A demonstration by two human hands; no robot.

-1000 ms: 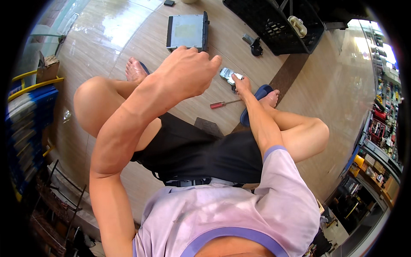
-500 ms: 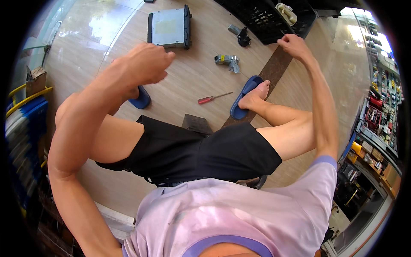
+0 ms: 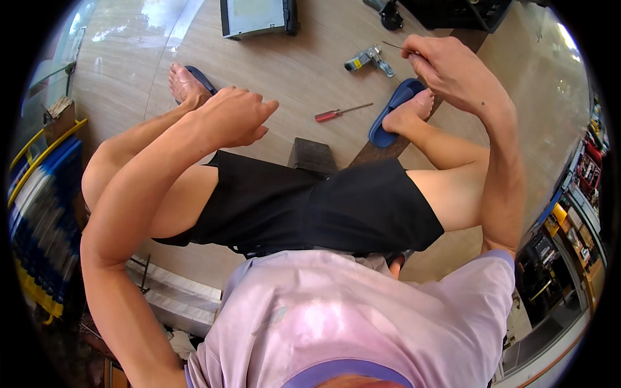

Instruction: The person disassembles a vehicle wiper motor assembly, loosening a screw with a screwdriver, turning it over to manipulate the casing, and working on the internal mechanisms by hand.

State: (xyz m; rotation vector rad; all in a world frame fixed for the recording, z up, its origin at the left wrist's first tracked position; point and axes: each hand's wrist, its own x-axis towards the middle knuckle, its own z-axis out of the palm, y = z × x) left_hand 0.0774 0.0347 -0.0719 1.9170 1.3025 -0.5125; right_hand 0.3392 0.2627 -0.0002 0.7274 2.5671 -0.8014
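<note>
My right hand (image 3: 440,71) is closed on a thin metal tool (image 3: 394,46), raised at the upper right just beside a silver metal part with a yellow label (image 3: 358,61) on the floor. My left hand (image 3: 236,113) hangs over my left leg, its fingers curled; what is in them, if anything, is hidden. A red-handled screwdriver (image 3: 328,115) lies on the tiles between my hands, near my right foot in a blue sandal (image 3: 378,129). A silver boxy unit with a black front (image 3: 253,16) lies farther off at the top. Near it is a black part with a round base (image 3: 391,18).
A black crate (image 3: 485,13) stands at the top right. A dark block (image 3: 309,155) is between my legs. Blue panels (image 3: 45,194) in a yellow rack and a cardboard box (image 3: 59,119) are at the left. Crowded shelves (image 3: 569,233) line the right side.
My right hand has left the silver part, moved up and right, and now holds a thin tool. My left hand has dropped lower and moved left. The silver part now lies loose.
</note>
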